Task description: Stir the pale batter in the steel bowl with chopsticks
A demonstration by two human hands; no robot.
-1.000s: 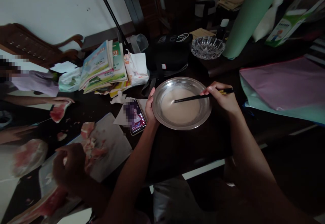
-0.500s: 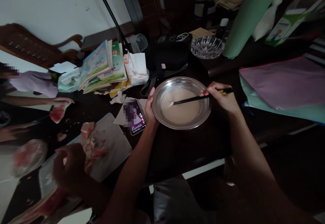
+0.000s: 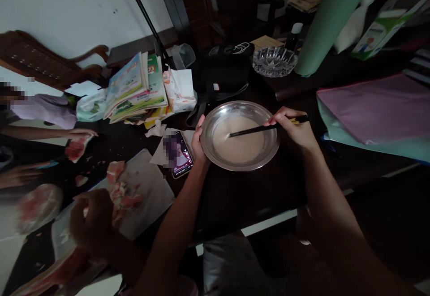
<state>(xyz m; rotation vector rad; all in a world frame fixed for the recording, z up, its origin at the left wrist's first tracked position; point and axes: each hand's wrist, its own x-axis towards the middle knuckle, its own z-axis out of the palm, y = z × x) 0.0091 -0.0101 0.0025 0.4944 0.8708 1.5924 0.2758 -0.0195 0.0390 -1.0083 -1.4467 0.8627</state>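
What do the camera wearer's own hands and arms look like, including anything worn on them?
Both the left hand and the right hand are ungloved, with no ring visible. The left forearm and right forearm show no sleeve, watch or bracelet. The light is too dim to make out finer markings.

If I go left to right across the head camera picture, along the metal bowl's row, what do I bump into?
Red melon slice → phone → left hand → metal bowl → right hand → flat purplish thing.
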